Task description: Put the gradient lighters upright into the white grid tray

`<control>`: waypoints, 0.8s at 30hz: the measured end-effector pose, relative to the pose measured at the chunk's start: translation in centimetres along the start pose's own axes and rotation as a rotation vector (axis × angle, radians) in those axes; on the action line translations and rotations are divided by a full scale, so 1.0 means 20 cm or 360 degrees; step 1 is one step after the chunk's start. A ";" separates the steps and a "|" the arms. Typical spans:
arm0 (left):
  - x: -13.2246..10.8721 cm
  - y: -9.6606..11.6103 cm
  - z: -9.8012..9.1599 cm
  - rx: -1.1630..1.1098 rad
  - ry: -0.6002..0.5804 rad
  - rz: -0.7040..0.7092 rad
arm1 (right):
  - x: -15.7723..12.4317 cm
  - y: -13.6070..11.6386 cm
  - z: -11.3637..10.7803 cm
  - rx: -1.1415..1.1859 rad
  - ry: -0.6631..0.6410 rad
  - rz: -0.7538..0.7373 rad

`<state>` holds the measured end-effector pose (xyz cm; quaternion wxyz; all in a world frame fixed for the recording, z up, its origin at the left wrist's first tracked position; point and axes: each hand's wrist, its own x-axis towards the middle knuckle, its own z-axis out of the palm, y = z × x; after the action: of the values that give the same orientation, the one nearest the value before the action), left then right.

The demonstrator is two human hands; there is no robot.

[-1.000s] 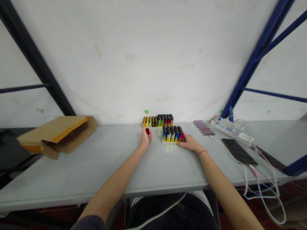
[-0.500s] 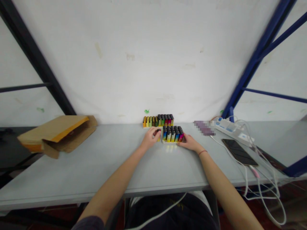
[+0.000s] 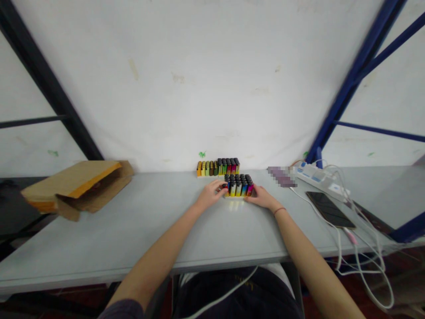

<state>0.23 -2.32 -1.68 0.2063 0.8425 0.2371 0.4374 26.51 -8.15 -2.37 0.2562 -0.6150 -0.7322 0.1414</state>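
Lighters (image 3: 238,185), roughly 36, left hand (image 3: 210,195), right hand (image 3: 262,197)

Bright, even, diffuse light across the table (image 3: 133,230), apparently from above. Pale glare on the tabletop, just in front of the lighters (image 3: 238,185). Only faint, soft shadows on the table, beside the box (image 3: 76,188). Beyond the table's far edge, a pale, slightly washed-out sheet (image 3: 212,79). Below the table, a dim, murky floor (image 3: 318,288). Toward the table's right end, a coarse pixelated patch (image 3: 282,177). Soft focus throughout, with fine detail on the table smeared. Strong wide-angle bowing along the table's near edge, and steeply leaning bars (image 3: 352,84) above the table's right end.
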 end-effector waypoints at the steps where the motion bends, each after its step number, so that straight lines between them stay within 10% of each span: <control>1: 0.00 0.00 0.00 0.0003 -0.0013 -0.0011 | 0.00 0.00 0.00 0.0002 0.0005 -0.0005; 24: 0.00 0.03 -0.03 0.0161 -0.0011 0.0063 | -0.01 -0.03 0.01 -0.0066 0.0028 0.0003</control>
<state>-0.09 -2.80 -1.02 0.1554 0.8580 0.2415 0.4259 25.95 -8.41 -2.30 0.2497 -0.6222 -0.7320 0.1210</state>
